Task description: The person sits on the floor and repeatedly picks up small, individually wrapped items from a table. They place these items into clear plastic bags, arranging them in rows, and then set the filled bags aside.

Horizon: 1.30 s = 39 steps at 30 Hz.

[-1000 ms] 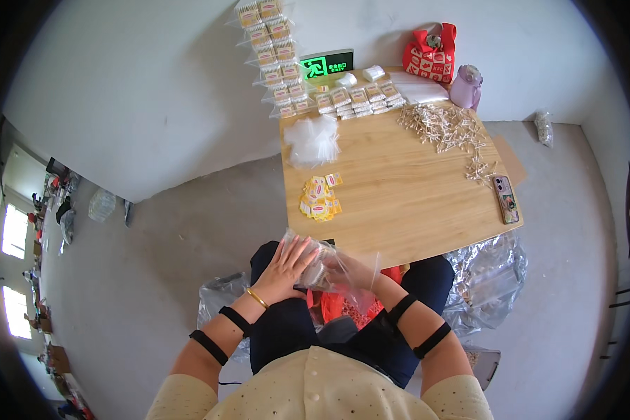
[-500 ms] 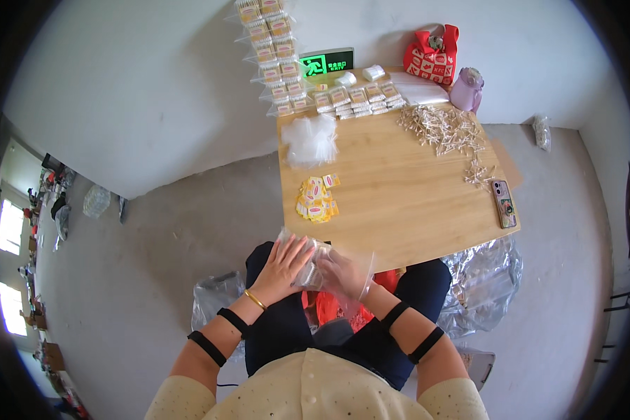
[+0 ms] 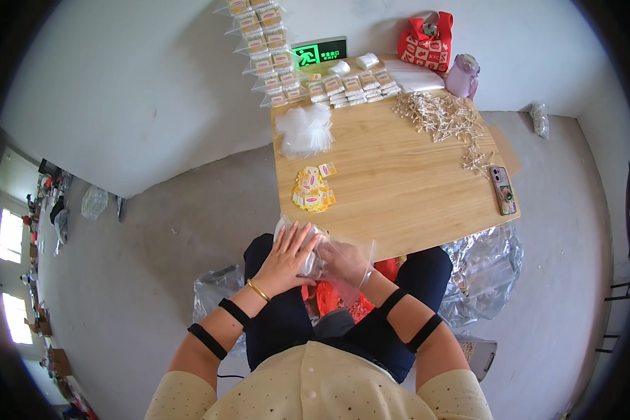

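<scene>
Over my lap, just off the table's near edge, my left hand (image 3: 284, 257) is wrapped round a clear plastic bag (image 3: 313, 263) with pale packs inside. Its fingers are spread along the bag's left side. My right hand (image 3: 346, 262) shows through the clear film at the bag's right end, fingers curled and pointing in toward the packs; what its fingertips grip is hidden. Loose film stands out around my right wrist. Closest on the table is a pile of yellow-and-white cards (image 3: 313, 190), beyond which lies a stack of clear small bags (image 3: 305, 131).
The wooden table (image 3: 392, 175) bears packed cotton swabs (image 3: 353, 87), loose cotton swabs (image 3: 437, 117), a phone (image 3: 502, 189), a purple jug (image 3: 463, 75) and a red bag (image 3: 427, 45). A tall stack of swab packs (image 3: 262, 45) rises at the back left. Plastic sacks (image 3: 484, 273) lie beside my legs.
The view has shifted slightly, so the table sits higher in it. My right hand has come a little rightward and stays within the film; my left hand keeps hold of the bag.
</scene>
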{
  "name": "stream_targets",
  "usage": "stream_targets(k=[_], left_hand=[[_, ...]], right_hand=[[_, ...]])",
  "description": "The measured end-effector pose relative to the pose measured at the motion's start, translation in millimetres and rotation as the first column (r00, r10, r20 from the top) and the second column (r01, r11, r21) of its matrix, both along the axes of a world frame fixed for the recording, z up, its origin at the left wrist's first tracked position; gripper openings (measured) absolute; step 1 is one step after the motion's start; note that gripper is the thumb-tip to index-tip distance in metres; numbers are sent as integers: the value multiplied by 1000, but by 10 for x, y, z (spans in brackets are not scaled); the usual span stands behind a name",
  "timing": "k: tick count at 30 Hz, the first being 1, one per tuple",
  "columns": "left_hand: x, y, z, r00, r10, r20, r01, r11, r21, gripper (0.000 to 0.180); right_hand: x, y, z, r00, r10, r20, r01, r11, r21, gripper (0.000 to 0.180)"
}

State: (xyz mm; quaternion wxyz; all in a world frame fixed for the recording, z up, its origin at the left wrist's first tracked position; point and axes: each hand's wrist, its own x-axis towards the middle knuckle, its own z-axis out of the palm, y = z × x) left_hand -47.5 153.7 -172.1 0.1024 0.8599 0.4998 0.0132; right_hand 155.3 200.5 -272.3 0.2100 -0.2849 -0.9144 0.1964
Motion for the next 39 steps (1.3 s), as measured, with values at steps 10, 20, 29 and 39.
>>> stream_targets(k=[10,20,29,39], left_hand=[[154,-100,-195,994,101,-36,-96,988,124,84],[-39,-78,-236,810,374,451,-444,894,56,75],[-296,-121,-547,723,431,540,-494,869,-33,75],[-187,-101,-284,922,373,102,-386,903,187,78]], right_hand=[[73,-7,-27,994,-111,-26,107,986,-125,48],[106,-15,-269,962,-214,172,220,975,-19,63],[93,-13,-81,983,-177,50,179,983,-36,58],[48,53,-57,987,-149,58,145,987,75,62]])
